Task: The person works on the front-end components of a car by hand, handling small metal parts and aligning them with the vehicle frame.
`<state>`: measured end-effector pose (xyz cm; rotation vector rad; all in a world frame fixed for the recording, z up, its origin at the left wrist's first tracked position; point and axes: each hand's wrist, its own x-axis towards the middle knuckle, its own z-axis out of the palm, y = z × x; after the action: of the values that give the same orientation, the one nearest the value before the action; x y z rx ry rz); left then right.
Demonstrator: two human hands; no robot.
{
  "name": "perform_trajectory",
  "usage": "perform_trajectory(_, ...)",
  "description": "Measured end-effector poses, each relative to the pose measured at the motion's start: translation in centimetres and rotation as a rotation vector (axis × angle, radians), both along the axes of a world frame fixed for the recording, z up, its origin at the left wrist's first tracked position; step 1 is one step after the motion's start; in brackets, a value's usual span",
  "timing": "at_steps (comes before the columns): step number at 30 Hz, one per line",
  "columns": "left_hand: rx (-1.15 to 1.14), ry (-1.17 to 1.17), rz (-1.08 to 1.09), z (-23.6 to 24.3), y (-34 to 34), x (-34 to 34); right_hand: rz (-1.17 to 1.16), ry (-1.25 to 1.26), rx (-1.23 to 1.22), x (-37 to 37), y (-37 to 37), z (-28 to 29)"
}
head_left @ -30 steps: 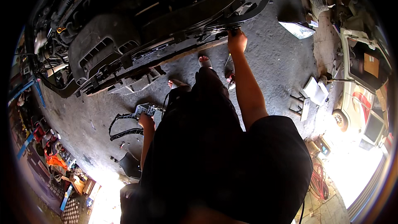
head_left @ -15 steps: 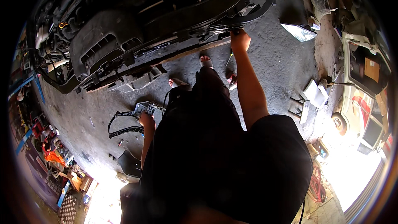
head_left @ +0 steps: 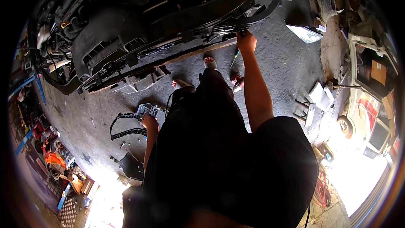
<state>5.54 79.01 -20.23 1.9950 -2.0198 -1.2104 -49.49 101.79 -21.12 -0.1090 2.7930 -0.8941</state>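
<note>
Black curved frame [head_left: 128, 134], ribbed, grey latticed end [head_left: 144, 108]

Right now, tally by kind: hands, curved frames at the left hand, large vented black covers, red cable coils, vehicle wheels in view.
Hands: 2 (left hand, right hand)
Curved frame: 1
Vented black cover: 1
Red cable coil: 1
Vehicle wheel: 1
Total: 6

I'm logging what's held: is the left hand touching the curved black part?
Touching. The head view shows the left hand closed over the edge of the curved black part, with no gap.
</note>
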Motion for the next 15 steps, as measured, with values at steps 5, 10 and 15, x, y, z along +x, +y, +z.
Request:
perform_trajectory(5,0.122,0.196,0.334,-1.3,-0.6,0.7,0.117,-0.019,0.038,-0.5,0.4,-0.6)
perform_trajectory(10,-0.114,-0.138,-0.138,-1.6,-0.9,0.4,0.126,-0.022,-0.010,-0.3,0.5,-0.7)
perform_trajectory(15,0.190,0.344,0.540,-3.9,-1.6,1.2,0.051,-0.019,-0.007,0.1,0.4,-0.5)
